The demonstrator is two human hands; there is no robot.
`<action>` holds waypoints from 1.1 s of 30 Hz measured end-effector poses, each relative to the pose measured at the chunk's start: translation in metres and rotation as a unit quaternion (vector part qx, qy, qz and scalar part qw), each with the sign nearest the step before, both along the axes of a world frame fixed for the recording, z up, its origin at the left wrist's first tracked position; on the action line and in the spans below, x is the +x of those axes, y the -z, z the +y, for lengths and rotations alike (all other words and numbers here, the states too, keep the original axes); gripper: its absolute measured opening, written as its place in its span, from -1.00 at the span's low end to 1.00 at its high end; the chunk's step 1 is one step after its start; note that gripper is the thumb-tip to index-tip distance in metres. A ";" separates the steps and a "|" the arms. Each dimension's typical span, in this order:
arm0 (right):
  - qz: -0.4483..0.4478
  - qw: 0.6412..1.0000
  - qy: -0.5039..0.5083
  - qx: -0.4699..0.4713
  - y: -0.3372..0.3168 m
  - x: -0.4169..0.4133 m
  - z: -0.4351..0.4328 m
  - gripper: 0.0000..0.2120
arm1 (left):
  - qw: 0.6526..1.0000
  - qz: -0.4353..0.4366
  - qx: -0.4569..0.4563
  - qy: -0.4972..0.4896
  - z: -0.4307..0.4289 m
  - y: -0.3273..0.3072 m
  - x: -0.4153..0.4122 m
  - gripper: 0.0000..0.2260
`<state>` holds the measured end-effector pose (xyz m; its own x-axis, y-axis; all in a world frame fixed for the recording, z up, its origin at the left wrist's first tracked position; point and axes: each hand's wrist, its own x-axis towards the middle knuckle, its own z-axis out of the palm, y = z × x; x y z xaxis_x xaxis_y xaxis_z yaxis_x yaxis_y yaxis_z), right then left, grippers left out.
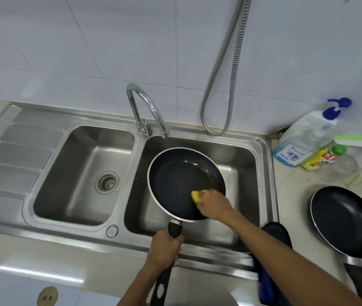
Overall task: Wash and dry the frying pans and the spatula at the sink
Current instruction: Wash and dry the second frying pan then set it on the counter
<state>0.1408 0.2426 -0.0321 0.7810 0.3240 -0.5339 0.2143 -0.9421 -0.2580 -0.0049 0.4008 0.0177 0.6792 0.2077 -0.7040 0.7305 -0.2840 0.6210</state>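
Head view shows our left grip (164, 246) clenched round the handle (175, 228) of the frying pan (175, 180) over the right basin of the sink (266, 151), handle running toward 6 o'clock, while our right grip (214, 205) pinches the yellow sponge (198, 196) at the pan's 4 o'clock.

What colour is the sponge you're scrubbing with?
The sponge is yellow; the head view shows it.

On my feed the frying pan (175, 180) sits over the right basin (241, 155) of the sink (76, 235) with a sponge (197, 196) in it, the tap (144, 102) stands behind between the basins, the drainboard (16, 151) lies far left, and a second frying pan (343, 219) rests on the worktop (290, 195) at right, bottles (303, 138) behind it.
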 end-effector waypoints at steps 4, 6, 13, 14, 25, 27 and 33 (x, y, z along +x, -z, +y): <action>0.115 0.977 0.061 0.172 -0.023 -0.027 0.049 -0.52 | 1.000 0.014 -0.016 0.004 -0.004 0.002 -0.001 -0.80; 0.148 0.958 0.097 0.227 -0.035 -0.029 0.074 -0.54 | 0.999 0.022 -0.027 0.006 -0.006 0.000 -0.003 -0.81; 0.170 0.893 0.278 0.311 -0.040 0.008 0.125 -0.67 | 0.999 0.039 -0.018 0.029 -0.003 -0.008 -0.008 -0.84; 0.170 0.882 0.298 0.323 -0.040 0.012 0.126 -0.68 | 0.999 0.039 -0.019 0.026 -0.003 -0.010 -0.009 -0.84; 0.353 0.647 0.468 0.487 -0.038 0.031 0.010 -0.74 | 0.989 0.036 -0.132 -0.055 0.014 -0.018 -0.007 -0.70; 0.268 0.700 0.472 0.464 -0.040 0.040 -0.011 -0.82 | 0.989 0.041 -0.131 -0.060 0.017 -0.018 -0.008 -0.72; -0.075 0.889 0.392 0.223 -0.036 0.046 -0.043 -0.68 | 0.991 0.050 -0.113 -0.052 0.018 -0.015 -0.012 -0.73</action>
<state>0.1873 0.1999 0.0036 0.9121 -0.1973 -0.3594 -0.3991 -0.6281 -0.6680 -0.0171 0.4191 0.0326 0.5864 0.1022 -0.8036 0.8100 -0.0666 0.5826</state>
